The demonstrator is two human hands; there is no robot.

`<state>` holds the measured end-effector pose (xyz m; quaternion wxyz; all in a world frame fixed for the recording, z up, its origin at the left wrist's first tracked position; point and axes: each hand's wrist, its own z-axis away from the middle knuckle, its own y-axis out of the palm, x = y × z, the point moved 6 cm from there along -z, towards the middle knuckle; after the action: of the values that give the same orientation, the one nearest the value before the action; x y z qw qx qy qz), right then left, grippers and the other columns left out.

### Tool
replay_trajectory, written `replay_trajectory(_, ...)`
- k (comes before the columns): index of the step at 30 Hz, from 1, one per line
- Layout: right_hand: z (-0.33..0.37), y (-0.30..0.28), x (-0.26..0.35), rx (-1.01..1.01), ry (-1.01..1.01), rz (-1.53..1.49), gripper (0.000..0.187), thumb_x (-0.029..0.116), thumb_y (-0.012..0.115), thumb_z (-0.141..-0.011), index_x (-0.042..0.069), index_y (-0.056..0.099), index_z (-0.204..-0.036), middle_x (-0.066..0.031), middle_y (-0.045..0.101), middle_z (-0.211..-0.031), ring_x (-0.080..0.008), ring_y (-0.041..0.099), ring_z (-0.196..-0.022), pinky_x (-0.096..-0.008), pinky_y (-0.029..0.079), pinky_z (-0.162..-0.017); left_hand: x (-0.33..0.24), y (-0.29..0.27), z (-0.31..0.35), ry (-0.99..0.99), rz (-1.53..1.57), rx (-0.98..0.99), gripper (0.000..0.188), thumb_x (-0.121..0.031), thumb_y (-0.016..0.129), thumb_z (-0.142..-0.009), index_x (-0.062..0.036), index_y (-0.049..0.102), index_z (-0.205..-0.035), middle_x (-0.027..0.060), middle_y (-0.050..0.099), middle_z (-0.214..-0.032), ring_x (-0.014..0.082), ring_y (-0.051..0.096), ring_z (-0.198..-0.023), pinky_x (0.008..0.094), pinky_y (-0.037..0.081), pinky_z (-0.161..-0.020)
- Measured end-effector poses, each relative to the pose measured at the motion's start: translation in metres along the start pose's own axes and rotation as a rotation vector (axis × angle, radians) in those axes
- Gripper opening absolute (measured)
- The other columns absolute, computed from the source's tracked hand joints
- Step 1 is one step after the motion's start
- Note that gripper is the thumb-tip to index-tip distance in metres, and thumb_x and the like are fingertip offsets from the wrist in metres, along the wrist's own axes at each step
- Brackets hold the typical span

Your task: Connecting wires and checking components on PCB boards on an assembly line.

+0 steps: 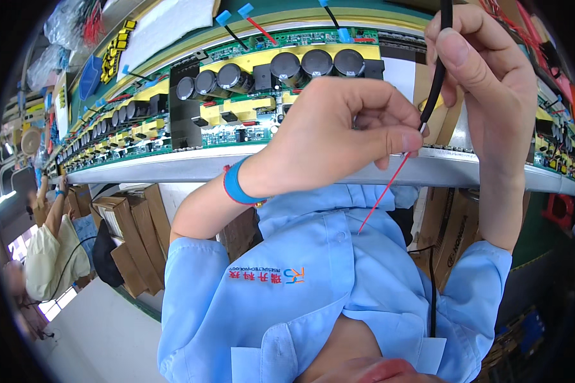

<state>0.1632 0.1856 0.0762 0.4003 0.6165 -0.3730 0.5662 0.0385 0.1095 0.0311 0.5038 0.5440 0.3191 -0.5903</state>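
My left hand (345,131), with a blue band at the wrist, is closed in a pinch around the lower end of a black cord-like sleeve (436,83). A short white piece shows at that end, and a thin red wire (386,188) runs down from the pinch across the front of my blue shirt. Higher up, on the right, my right hand (492,76) grips the same black sleeve between thumb and fingers. Beyond my left hand lies a green circuit board (220,138) with black capacitors (317,62) and yellow parts.
The bench's pale metal edge (191,167) passes just beneath my hands. More boards (115,127) line up to the left, near a blue tray (90,78) and small yellow parts (116,50). Cardboard boxes (131,242) stand below the bench. Another person (57,255) works at far left.
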Motion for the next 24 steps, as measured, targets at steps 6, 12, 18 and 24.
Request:
replay_trajectory(6, -0.004, 0.04, 0.021, 0.052, -0.101, 0.166, 0.022, 0.012, 0.078, -0.083, -0.001, 0.061, -0.088, -0.0041, 0.063, -0.076, -0.0051, 0.055, -0.062, -0.0187, 0.044, -0.054, -0.007, -0.024, 0.021, 0.105, 0.143, -0.117, 0.015, 0.0, 0.071, -0.086, 0.0058, 0.064, -0.098, 0.013, 0.07, -0.094, 0.0144, 0.067, -0.076, 0.0245, 0.055, -0.065)
replay_trajectory(12, 0.003, 0.058, 0.01, 0.375, -0.249, 0.23, 0.03, 0.009, 0.075, -0.084, -0.003, 0.059, -0.107, -0.0059, 0.06, -0.101, -0.0086, 0.057, -0.089, -0.0207, 0.046, -0.076, -0.012, -0.038, 0.04, 0.438, -0.148, -0.206, 0.013, 0.002, 0.068, -0.083, 0.0016, 0.063, -0.094, 0.0039, 0.066, -0.081, 0.0072, 0.06, -0.068, 0.0224, 0.05, -0.062)
replay_trajectory(18, 0.027, 0.063, -0.012, 0.427, -0.091, 0.345, 0.044, 0.008, 0.075, -0.08, -0.004, 0.059, -0.119, -0.0064, 0.066, -0.102, -0.0107, 0.06, -0.092, -0.0228, 0.047, -0.076, 0.003, -0.049, 0.045, 0.529, 0.058, -0.282, 0.014, -0.001, 0.067, -0.083, 0.0021, 0.059, -0.094, 0.0091, 0.065, -0.086, 0.0105, 0.06, -0.075, 0.024, 0.051, -0.067)
replay_trajectory(24, 0.051, 0.038, -0.016, 0.411, -0.246, 0.743, 0.035, -0.001, 0.07, -0.08, -0.004, 0.064, -0.114, -0.0105, 0.07, -0.091, -0.0209, 0.066, -0.077, -0.0296, 0.051, -0.07, -0.002, -0.036, 0.053, 0.835, -0.491, -0.291, 0.021, 0.005, 0.07, -0.076, 0.0024, 0.06, -0.093, 0.0176, 0.068, -0.087, 0.0219, 0.064, -0.077, 0.0314, 0.052, -0.066)
